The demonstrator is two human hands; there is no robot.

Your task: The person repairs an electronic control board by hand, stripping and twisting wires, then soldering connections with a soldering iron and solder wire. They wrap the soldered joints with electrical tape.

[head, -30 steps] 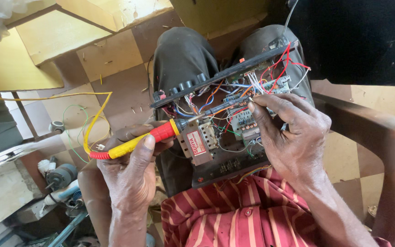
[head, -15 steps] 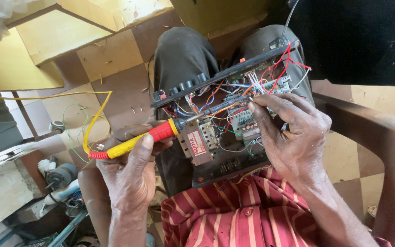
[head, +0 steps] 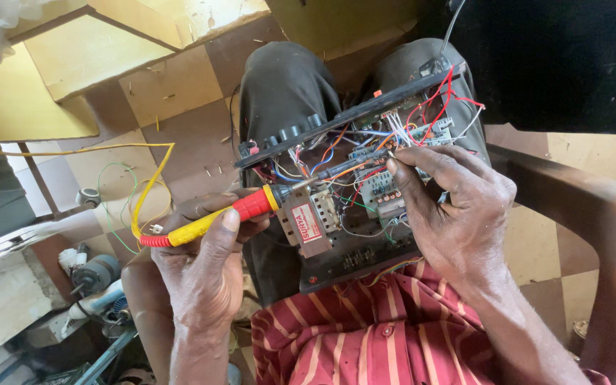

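The soldering iron (head: pixel 215 217) lies across the left hand (head: pixel 204 274), whose fingers wrap round its yellow and red handle – thumb on top, near the red collar. Its dark shaft runs up and to the right, and the tip sits among the wires (head: pixel 393 139) of the open electrical unit (head: pixel 351 192) resting on the person's lap. The iron looks light and stiff, and its plastic handle is the only safe place to hold; the metal shaft is likely hot. A yellow cord (head: pixel 144 185) trails from its back end and may tug on it.

The right hand (head: pixel 458 214) rests on the unit's circuit board (head: pixel 383 192), fingers pressed together at the tips, seemingly pinching a thin wire just beside the iron's tip. The unit looks boxy and fairly heavy – its frame would take a grip, while the thin wires and small parts seem fragile.
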